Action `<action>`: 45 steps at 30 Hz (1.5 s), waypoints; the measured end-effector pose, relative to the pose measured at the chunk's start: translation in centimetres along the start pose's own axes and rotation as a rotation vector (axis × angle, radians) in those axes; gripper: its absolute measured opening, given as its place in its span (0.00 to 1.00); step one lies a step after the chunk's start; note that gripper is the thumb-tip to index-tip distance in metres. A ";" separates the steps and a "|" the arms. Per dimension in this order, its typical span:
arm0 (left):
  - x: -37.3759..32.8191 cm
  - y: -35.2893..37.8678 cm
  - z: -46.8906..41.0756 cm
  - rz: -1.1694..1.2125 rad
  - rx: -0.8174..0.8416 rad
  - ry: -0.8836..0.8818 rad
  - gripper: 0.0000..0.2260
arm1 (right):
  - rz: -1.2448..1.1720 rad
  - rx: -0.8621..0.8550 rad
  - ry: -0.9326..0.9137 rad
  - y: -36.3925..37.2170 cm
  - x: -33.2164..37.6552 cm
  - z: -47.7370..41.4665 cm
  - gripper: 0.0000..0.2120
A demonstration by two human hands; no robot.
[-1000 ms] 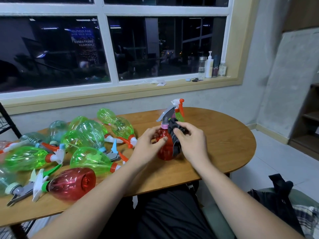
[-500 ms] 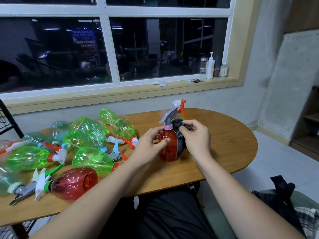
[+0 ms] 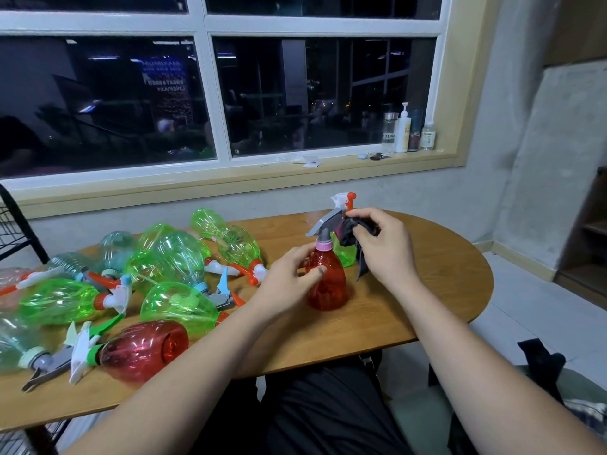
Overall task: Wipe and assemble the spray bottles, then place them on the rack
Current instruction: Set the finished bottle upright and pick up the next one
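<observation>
A red spray bottle with a pink collar and grey trigger head stands upright near the middle of the wooden table. My left hand grips its body from the left. My right hand pinches a dark cloth against the grey trigger head. Right behind it stands a green bottle with a white and orange trigger, mostly hidden. Several green, clear and red spray bottles lie on their sides across the table's left half.
A black wire rack stands at the far left edge. Bottles and small items line the window sill. A dark bag lies on a seat at the lower right. The table's right end is bare wood.
My right hand has lifted the cloth from the red bottle's body up to its trigger head. The left hand keeps its grip on the bottle.
</observation>
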State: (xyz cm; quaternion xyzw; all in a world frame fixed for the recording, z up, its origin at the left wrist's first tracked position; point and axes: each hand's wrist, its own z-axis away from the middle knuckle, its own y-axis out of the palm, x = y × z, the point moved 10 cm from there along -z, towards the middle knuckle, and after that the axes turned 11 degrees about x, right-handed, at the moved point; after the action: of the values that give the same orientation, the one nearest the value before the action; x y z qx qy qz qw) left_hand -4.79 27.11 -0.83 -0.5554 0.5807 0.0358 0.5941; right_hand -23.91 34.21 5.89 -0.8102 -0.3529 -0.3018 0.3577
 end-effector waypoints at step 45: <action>0.6 0.2 0.1 -0.005 -0.030 -0.020 0.22 | 0.700 0.030 -0.497 3.2 9.4 0.8 0.09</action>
State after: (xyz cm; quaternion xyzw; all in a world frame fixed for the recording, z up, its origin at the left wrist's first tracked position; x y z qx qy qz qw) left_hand -4.63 26.91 -1.43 -0.5653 0.5726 0.0484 0.5918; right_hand -15.87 36.62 11.19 -0.9239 -0.1363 0.0473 0.3544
